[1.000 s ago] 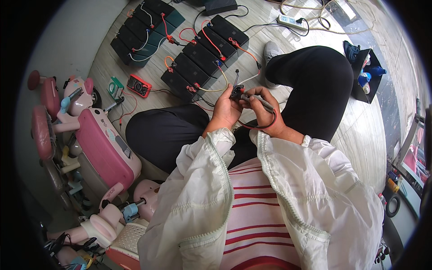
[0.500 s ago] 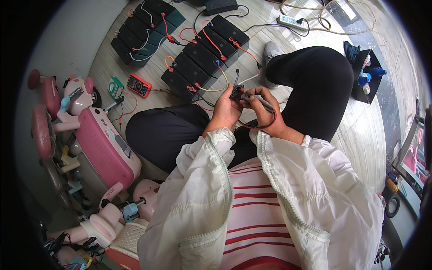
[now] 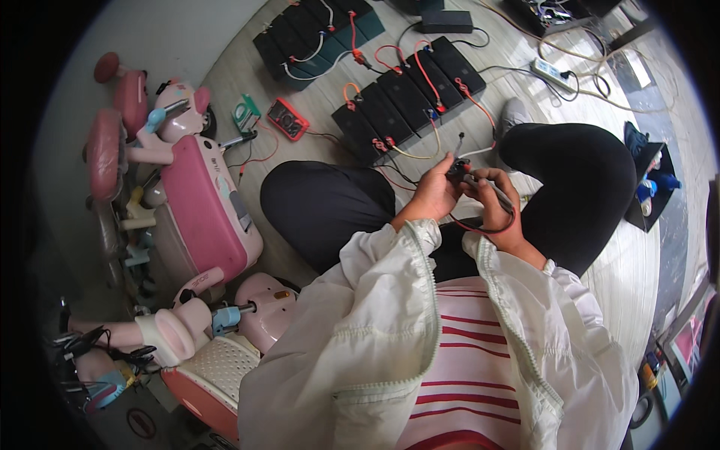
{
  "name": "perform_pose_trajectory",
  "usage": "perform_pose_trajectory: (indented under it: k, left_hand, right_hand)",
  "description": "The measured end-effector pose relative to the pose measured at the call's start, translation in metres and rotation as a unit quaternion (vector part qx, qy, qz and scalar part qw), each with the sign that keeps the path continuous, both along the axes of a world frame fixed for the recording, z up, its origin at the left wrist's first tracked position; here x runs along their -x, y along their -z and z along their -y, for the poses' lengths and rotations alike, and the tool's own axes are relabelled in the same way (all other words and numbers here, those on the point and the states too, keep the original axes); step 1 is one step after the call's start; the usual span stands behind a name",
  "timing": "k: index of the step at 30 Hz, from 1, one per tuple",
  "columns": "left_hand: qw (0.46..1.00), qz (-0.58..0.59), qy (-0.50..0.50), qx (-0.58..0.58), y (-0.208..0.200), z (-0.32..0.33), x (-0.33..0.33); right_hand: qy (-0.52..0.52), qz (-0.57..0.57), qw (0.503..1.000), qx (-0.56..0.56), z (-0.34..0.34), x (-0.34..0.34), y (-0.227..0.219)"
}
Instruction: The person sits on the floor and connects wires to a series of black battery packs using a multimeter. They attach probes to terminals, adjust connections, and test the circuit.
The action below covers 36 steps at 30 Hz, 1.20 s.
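Note:
Both my hands are close together above the floor, between my bent legs. My left hand pinches a small black connector with wires running from it. My right hand is closed around a slim grey pen-like tool, its tip end against the connector. A red-and-black cord loops below the right hand. Just beyond my hands stands a row of black batteries joined by red, orange and white wires. A second battery group sits farther left. My fingers partly hide the connector.
A red multimeter and a small green-and-white box lie left of the batteries. Pink children's ride-on toys crowd the left side. A black adapter and a white power strip lie beyond; a black bin stands right.
The whole view has shifted, so the scene sits farther right and lower. My hands keep nearly the same pose, still holding the connector and the grey tool.

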<state>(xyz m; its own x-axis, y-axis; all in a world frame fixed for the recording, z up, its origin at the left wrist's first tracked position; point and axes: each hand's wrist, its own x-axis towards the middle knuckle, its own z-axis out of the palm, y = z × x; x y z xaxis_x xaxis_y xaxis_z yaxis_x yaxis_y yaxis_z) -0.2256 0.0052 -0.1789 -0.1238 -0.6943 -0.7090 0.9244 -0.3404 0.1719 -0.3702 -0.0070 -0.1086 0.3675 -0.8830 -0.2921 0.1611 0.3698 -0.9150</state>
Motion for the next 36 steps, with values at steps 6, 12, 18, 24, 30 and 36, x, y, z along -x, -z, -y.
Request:
perform_pose_trajectory:
  k: [6, 12, 18, 24, 30, 36]
  left_hand:
    - [0.999, 0.032, -0.023, -0.02, -0.015, -0.001, 0.002]
    - [1.0, 0.022, -0.021, -0.004, -0.008, -0.002, 0.003]
    - [0.999, 0.028, -0.03, -0.008, -0.013, 0.0, 0.004]
    - [0.999, 0.023, -0.031, -0.009, -0.013, -0.001, 0.003]
    - [0.999, 0.019, -0.031, -0.008, -0.015, 0.0, 0.003]
    - [0.999, 0.016, -0.027, -0.028, -0.015, 0.001, 0.003]
  right_hand:
    - [-0.009, -0.016, 1.0, -0.005, 0.0, -0.003, 0.0]
    - [-0.005, -0.008, 1.0, -0.007, 0.001, -0.002, 0.003]
    - [-0.004, -0.004, 1.0, -0.004, 0.001, -0.003, 0.001]
    - [-0.006, -0.005, 1.0, -0.007, 0.001, -0.004, 0.0]
    - [0.0, 0.002, 1.0, -0.004, 0.001, -0.003, 0.0]
    - [-0.004, 0.005, 1.0, -0.009, 0.001, -0.003, 0.0]
